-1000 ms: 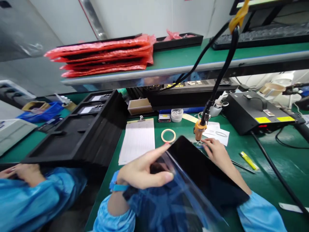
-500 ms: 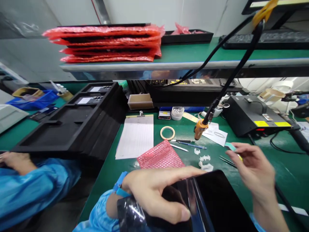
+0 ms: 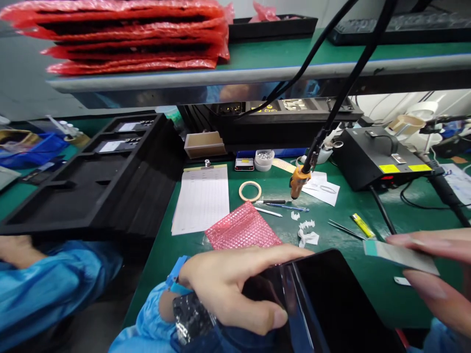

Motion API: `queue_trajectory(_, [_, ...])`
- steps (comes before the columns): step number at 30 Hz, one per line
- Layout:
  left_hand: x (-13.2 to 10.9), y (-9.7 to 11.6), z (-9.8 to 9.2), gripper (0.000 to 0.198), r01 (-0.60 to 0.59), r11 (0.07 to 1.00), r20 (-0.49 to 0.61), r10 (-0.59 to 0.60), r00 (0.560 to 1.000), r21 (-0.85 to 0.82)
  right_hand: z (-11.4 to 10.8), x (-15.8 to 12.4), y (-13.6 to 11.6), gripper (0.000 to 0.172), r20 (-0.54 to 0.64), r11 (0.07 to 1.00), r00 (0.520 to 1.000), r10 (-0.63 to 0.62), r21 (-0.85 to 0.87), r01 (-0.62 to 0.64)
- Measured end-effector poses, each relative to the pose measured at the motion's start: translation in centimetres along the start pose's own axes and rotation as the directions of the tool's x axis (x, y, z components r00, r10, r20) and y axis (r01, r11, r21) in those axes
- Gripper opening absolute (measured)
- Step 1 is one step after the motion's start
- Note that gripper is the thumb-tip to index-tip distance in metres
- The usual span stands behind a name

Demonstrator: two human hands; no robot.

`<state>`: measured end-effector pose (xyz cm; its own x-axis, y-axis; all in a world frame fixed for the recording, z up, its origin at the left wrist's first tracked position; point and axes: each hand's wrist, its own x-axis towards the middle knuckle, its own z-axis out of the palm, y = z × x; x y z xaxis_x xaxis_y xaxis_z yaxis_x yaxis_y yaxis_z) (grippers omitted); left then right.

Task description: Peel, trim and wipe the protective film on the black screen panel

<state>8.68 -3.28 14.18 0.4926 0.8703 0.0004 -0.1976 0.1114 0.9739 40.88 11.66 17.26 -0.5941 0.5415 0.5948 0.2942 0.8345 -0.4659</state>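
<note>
My left hand (image 3: pixel 231 289) grips a glossy black flat panel (image 3: pixel 346 304) that looks like a tablet screen. Its thumb presses on the dark face, and the index finger stretches along the far edge. Crumpled clear film (image 3: pixel 193 316) shows below the wrist, which wears a blue strap. At the right edge, close to the camera, my right hand (image 3: pixel 441 299) pinches a thin whitish strip (image 3: pixel 401 255) with a green end between thumb and fingers. Tweezers (image 3: pixel 346 229) and a small yellow object (image 3: pixel 362 225) lie beyond that strip.
Pink bubble wrap (image 3: pixel 243 228), a clipboard (image 3: pixel 202 201), a tape roll (image 3: pixel 250 191) and white scraps (image 3: pixel 308 238) lie on the green table. An orange-tipped tool (image 3: pixel 299 181) hangs overhead. Black trays (image 3: pixel 95 176) stand left, beside another person's sleeve (image 3: pixel 69 274).
My right hand has come nearer the camera and to the right with the strip, uncovering the yellow object. My left hand keeps its hold on the panel. The view has shifted slightly.
</note>
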Motion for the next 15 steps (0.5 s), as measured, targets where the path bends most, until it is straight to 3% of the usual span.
queue_trajectory(3, [0.2,-0.3,-0.3,0.074,-0.04,0.996,0.044,0.037,0.998,0.082,-0.4,-0.3,-0.4,0.033,0.072,0.992,0.997,-0.034,-0.121,0.043])
queue_trajectory(9, [0.3,-0.1,-0.3,0.074,-0.078,0.989,0.059,0.07,0.996,0.13,-0.7,-1.5,-0.9,0.024,0.093,0.987,0.995,0.03,-0.161,-0.015])
queue_trajectory(15, [-0.2,-0.1,0.3,0.071,-0.099,0.986,0.012,0.098,0.995,0.131,-0.5,-1.1,-1.2,0.027,0.161,0.982,0.984,-0.074,-0.158,0.1])
